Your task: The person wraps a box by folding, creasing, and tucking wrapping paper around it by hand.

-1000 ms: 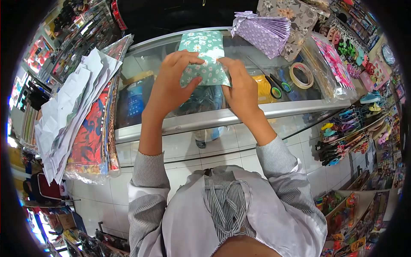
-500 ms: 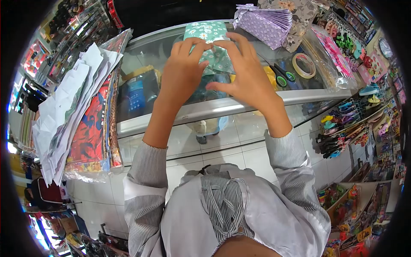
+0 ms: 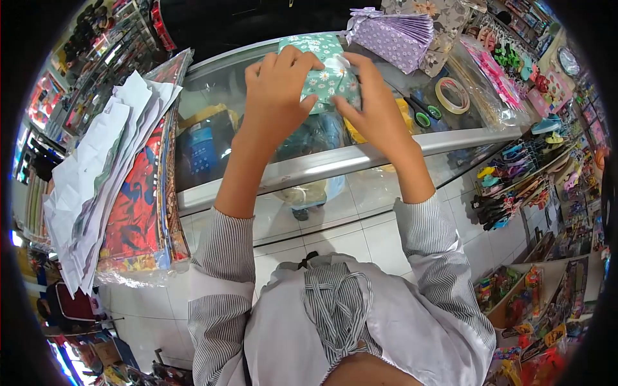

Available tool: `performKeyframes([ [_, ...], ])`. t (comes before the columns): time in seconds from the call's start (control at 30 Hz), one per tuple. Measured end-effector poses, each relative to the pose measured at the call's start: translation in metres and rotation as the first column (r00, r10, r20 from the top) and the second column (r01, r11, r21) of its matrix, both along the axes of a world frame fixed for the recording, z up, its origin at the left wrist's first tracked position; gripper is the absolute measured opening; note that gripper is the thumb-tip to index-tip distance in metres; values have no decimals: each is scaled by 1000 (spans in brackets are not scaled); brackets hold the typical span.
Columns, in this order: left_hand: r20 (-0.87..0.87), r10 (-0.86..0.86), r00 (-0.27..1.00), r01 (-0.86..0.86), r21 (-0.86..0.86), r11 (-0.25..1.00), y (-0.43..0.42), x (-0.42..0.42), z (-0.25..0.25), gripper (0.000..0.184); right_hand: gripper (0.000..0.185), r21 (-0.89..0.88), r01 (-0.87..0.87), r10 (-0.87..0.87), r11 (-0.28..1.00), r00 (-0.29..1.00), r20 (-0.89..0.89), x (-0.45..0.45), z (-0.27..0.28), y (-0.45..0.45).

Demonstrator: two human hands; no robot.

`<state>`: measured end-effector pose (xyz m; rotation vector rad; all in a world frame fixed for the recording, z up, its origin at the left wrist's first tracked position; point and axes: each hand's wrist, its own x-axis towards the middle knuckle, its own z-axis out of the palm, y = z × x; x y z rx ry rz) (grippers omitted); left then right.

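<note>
On the glass counter lies a package in green daisy-print wrapping paper (image 3: 328, 83). My left hand (image 3: 277, 90) reaches over its left side, fingers bent and apart from the thumb; whether the fingertips press on the paper is unclear. Around the right edge of the package my right hand (image 3: 376, 112) is closed, thumb on the near side and fingers toward the far side. Right of that hand are green-handled scissors (image 3: 426, 114) and a roll of tape (image 3: 452, 95).
A purple pleated gift package (image 3: 393, 42) stands at the back right, beside brown floral paper (image 3: 444, 26). Crumpled white sheets (image 3: 96, 167) lie over red patterned wrapping paper (image 3: 135, 212) at left. The counter's metal edge (image 3: 309, 168) runs in front of me.
My right thumb has come in against the package, and its fingers now lie along the right edge. My left hand has lifted slightly, its fingers more bent. More daisy paper shows between my hands.
</note>
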<state>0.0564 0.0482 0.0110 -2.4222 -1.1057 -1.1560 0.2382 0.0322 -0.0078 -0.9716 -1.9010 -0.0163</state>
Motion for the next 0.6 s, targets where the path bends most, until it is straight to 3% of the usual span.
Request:
performKeyframes([
  [0.1, -76, -25, 997, 28, 46, 999, 8, -2, 7, 61, 61, -273, -61, -12, 960, 966, -258, 3, -21, -1],
  [0.17, -80, -113, 990, 120, 84, 989, 22, -5, 3, 66, 62, -264, -11, -43, 964, 980, -196, 3, -22, 0],
  [0.37, -54, -178, 982, 162, -225, 961, 18, -27, 18, 68, 51, -51, -9, 3, 999, 992, -123, -1, -3, -1],
  [0.47, -15, -218, 976, 217, -25, 976, 18, -37, 0, 75, 45, -3, -31, 31, 1000, 999, -18, -3, 7, 0],
  [0.57, 206, -215, 955, 258, -210, 943, 11, -33, -20, 81, 42, 11, -132, 131, 991, 990, 47, -8, 20, -7],
  [0.6, 204, -215, 955, 257, -210, 943, 10, -33, -22, 82, 42, -57, -172, 174, 984, 984, 34, -9, 29, -10],
])
